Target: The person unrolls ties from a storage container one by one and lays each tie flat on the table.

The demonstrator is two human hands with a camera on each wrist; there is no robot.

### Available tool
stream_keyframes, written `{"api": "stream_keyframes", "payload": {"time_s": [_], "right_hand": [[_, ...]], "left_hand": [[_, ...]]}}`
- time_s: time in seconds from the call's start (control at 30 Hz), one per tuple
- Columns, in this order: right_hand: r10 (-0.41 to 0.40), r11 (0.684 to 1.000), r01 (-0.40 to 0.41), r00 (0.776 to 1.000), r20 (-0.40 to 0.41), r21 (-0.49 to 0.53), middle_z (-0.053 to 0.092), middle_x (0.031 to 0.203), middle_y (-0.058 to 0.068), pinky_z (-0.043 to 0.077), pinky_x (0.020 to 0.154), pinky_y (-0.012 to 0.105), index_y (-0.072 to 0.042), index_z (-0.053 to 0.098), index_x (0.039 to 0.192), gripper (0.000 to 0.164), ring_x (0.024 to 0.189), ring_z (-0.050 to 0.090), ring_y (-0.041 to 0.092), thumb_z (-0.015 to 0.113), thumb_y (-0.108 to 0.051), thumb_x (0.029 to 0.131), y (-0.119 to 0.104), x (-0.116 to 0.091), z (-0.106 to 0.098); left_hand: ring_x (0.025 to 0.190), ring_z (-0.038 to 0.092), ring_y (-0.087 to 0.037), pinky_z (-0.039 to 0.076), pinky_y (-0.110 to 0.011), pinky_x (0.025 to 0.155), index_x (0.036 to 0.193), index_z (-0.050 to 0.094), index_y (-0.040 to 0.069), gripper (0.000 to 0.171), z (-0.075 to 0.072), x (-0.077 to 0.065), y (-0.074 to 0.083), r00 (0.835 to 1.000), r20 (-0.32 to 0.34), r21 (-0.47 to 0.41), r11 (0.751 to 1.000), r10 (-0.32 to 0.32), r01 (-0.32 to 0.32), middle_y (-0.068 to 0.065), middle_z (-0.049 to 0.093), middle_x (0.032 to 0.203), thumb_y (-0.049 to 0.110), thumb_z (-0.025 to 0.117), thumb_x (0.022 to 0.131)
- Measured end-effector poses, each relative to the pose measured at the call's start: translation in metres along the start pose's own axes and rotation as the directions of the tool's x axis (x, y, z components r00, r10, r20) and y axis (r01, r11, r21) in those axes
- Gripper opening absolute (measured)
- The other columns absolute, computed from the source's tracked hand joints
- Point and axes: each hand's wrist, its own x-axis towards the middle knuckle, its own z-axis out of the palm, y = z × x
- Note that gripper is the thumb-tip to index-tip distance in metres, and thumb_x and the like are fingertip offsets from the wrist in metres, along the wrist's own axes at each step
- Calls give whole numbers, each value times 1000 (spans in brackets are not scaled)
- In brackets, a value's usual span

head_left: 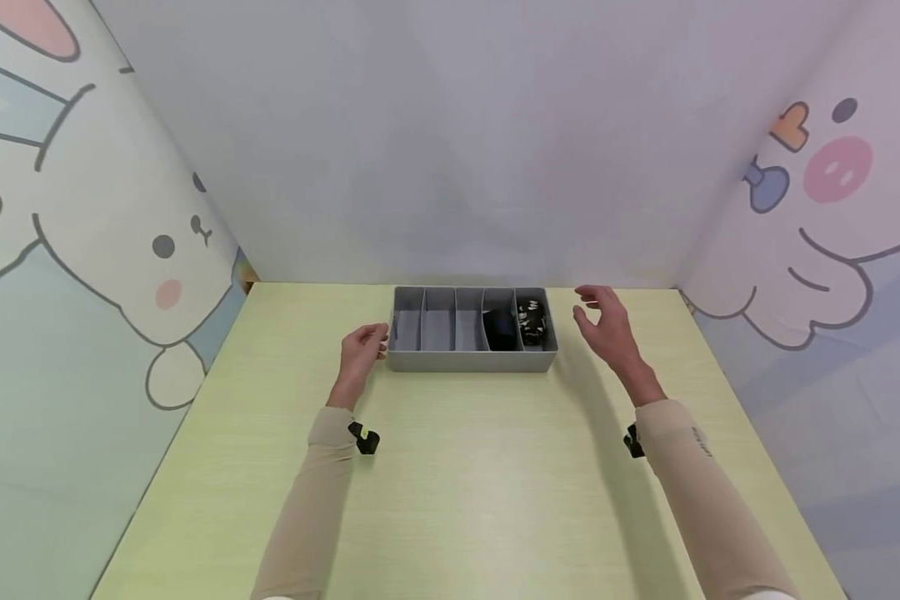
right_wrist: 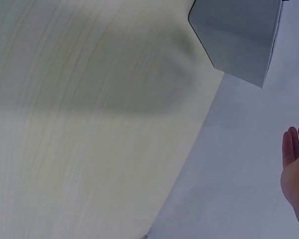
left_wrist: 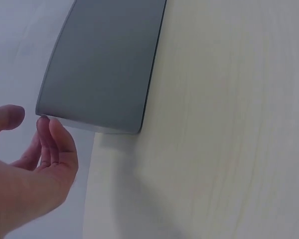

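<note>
A grey divided box [head_left: 468,362] stands near the far edge of the table, split into several compartments in a row. One black, rolled-looking bundle [head_left: 501,330] sits in the second compartment from the right. In the rightmost lies a black bundle with a white pattern [head_left: 531,323]. My left hand [head_left: 360,352] is at the box's left end; in the left wrist view its fingertips [left_wrist: 44,121] touch the end wall, thumb apart. To the right of the box my right hand [head_left: 607,327] hovers with spread, slightly bent fingers, holding nothing. It is apart from the box and partly cut off in the right wrist view.
The light wooden table [head_left: 465,483] extends toward me from the box. A plain pale wall [head_left: 450,150] rises just behind it, and cartoon-printed side panels [head_left: 112,250] flank the table. Each sleeve cuff bears a small black device [head_left: 366,438].
</note>
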Motion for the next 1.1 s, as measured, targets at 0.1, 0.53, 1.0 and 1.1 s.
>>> {"api": "stream_keyframes", "payload": {"time_s": [0.1, 0.53, 1.0, 1.1], "right_hand": [[16, 1000, -16, 1000, 4, 21, 60, 116, 28, 49, 95, 53, 12, 60, 121, 31, 108, 59, 41, 65, 12, 91, -2, 0, 2], [59, 997, -63, 994, 87, 48, 56, 120, 33, 47, 97, 60, 12, 57, 126, 35, 109, 58, 49, 65, 10, 93, -10, 5, 19], [65, 996, -76, 980, 186, 51, 54, 125, 32, 47, 99, 57, 14, 55, 128, 40, 112, 56, 50, 67, 10, 91, -8, 9, 35], [73, 996, -84, 971, 229, 41, 53, 127, 33, 46, 100, 58, 15, 54, 130, 41, 114, 55, 51, 66, 9, 91, -9, 10, 37]], "left_hand": [[79, 60, -15, 53, -20, 68, 126, 66, -2, 34, 1, 0, -2, 1000, 3, 2, 1000, -6, 6, -30, 64, 121, 22, 66, 102], [86, 60, -16, 51, -23, 75, 134, 65, 4, 38, 2, 4, -8, 996, 27, -36, 996, -84, 85, -4, 68, 108, 15, 71, 99], [72, 52, -7, 45, -21, 69, 137, 62, 2, 40, 4, 3, -6, 990, 59, -162, 977, -128, 136, -2, 67, 100, 12, 70, 99], [73, 52, -8, 45, -20, 67, 137, 62, 3, 40, 4, 3, -6, 989, 58, -175, 973, -140, 148, -5, 67, 102, 12, 70, 99]]}}
